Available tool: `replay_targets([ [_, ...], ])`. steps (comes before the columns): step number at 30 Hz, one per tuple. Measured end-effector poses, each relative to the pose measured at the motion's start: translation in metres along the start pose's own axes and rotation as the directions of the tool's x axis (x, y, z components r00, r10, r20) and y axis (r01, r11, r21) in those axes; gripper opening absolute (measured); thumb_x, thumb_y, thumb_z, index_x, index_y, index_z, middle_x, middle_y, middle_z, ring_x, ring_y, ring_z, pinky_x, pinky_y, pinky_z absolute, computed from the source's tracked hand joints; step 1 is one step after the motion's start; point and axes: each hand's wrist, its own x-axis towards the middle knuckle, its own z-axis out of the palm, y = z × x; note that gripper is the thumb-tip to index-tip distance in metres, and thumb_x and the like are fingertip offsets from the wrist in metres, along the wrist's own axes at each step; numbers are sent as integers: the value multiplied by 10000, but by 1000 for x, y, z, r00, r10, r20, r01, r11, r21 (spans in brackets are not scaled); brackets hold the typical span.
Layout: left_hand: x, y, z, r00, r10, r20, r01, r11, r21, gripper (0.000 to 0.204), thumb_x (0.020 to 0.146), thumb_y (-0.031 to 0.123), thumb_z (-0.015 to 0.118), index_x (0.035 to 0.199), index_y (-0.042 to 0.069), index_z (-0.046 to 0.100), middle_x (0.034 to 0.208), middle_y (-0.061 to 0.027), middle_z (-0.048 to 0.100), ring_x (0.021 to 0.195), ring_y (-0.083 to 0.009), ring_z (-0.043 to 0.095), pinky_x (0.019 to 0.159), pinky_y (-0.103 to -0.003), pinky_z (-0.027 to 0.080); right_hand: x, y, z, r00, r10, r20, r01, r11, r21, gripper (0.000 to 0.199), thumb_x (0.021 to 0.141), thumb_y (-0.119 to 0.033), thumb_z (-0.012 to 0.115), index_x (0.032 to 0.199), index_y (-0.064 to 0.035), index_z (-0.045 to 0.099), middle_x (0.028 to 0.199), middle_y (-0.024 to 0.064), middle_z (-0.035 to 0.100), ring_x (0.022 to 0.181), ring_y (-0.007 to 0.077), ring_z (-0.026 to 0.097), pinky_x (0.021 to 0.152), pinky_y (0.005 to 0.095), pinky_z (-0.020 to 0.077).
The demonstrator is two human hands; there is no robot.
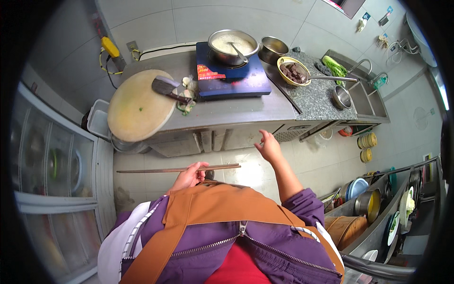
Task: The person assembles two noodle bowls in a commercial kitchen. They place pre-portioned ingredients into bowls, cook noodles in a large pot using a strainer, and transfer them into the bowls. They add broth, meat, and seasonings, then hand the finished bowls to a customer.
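My left hand (191, 175) is closed around a pair of long wooden chopsticks (146, 171), held level in front of my waist and pointing left and right. Nothing is in my right hand (268, 146); it reaches toward the counter edge with fingers apart. Ahead on the counter is a blue induction cooker (231, 83). A steel pan (215, 53) of white, frothy liquid sits on it, with a spoon (239, 53) leaning inside. To its right, a yellow bowl (281, 71) holds dark reddish-brown chunks (293, 72), beside an empty-looking steel pot (273, 49).
A round cutting board (137, 111) with a cleaver (165, 88) lies on the left, beside vegetable scraps (187, 102). At right are a steel bowl (341, 98), green leafy vegetable (335, 67) and sink (373, 97). A glass-door cabinet (56, 165) and a loaded rack (345, 236) flank me.
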Motion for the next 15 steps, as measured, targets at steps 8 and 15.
replay_targets([
  [8, 88, 93, -11, 993, -44, 107, 31, 992, 124, 335, 944, 307, 373, 1084, 41, 521, 715, -13, 492, 676, -102, 442, 658, -229, 389, 120, -22, -8, 994, 48, -96, -50, 998, -23, 695, 696, -167, 690, 1280, -74, 325, 986, 152, 525, 888, 337, 543, 755, 403, 455],
  [15, 108, 113, -32, 999, -4, 42, 1, 997, 72, 335, 948, 309, 364, 1081, 54, 537, 713, 6, 501, 682, -80, 447, 661, -226, 394, 231, -57, -43, 909, -216, -358, 223, 975, -21, 754, 666, -107, 704, 1312, -110, 316, 956, 143, 497, 864, 315, 520, 748, 386, 441],
])
